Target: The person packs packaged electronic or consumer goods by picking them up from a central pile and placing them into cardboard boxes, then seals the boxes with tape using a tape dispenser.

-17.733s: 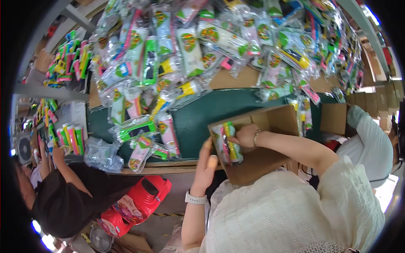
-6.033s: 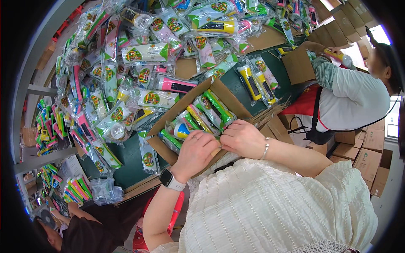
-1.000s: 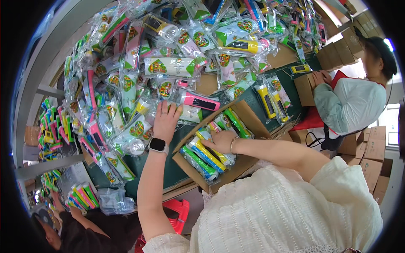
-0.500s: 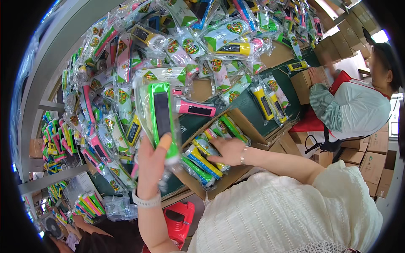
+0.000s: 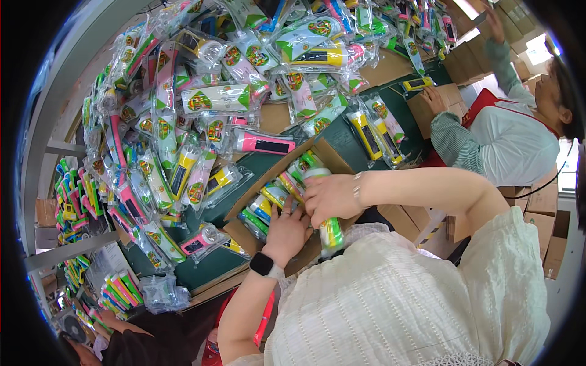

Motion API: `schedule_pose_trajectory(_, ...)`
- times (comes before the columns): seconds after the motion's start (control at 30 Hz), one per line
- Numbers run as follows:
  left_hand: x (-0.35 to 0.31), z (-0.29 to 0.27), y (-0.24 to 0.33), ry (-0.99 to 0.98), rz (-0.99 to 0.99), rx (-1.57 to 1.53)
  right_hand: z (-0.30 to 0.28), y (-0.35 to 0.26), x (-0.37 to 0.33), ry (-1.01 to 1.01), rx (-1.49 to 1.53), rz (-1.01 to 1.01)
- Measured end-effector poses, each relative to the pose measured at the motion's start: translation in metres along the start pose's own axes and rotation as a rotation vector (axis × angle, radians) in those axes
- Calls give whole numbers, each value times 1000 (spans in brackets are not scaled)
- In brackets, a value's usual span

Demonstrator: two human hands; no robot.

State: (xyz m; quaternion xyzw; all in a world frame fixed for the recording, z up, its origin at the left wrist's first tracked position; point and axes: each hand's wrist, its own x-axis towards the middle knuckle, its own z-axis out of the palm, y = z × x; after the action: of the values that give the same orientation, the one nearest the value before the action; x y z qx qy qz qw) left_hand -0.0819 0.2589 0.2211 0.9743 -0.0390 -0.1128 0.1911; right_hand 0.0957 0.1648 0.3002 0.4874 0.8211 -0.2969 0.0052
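A cardboard box (image 5: 237, 230) in front of me holds a row of bagged plastic tools (image 5: 261, 208) in yellow, blue and green. My left hand (image 5: 287, 235), wearing a dark watch, reaches over the box's near wall with fingers stretched onto the row. My right hand (image 5: 332, 198) is closed on a green bagged plastic tool (image 5: 331, 234), held tilted at the box's right end and blurred by motion. Its fingers cover the tool's middle. The two hands nearly touch.
A heap of bagged tools (image 5: 217, 99) covers the green table (image 5: 259, 163) beyond the box. Two yellow bagged tools (image 5: 365, 135) lie to its right. At the right, a co-worker (image 5: 488, 140) touches another carton (image 5: 418, 110). Unbagged tools (image 5: 119, 291) stand at the lower left.
My left hand no longer holds up the green bagged tool; it has come down to the box. My right hand has risen and now grips a green bagged tool. The co-worker's arm has lifted.
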Motion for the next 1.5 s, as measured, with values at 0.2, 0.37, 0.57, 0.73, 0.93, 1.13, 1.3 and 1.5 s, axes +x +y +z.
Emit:
schedule_pose_trajectory(0.2, -12, 5, -6, 105, 51, -9, 78, 42, 42, 93, -555, -128)
schedule_pose_trajectory(0.37, -25, 12, -12, 205, 29, -38, 58, -12, 11, 641, -70, 317)
schedule_pose_trajectory(0.57, -24, 13, -24, 242, 116, -178, 87, 4, 45, 88, 487, 887)
schedule_pose_trajectory(0.73, -23, -2, -17, 246, 112, -254, 84, 19, 41, 19, 424, 771)
schedule_pose_trajectory(0.93, 6, -13, 12, 149, 219, -120, -63, 57, 4, 498, 601, 873)
schedule_pose_trajectory(1.13, 26, 12, -1, 117, 161, -219, 7, 173, 83, 198, 189, 682)
schedule_pose_trajectory(1.3, 26, 16, -6, 92, 170, -202, -4, 168, 86, 111, 179, 698)
schedule_pose_trajectory(1.5, 17, 26, -13, 121, 125, -444, -90, 49, -2, 361, 299, -100)
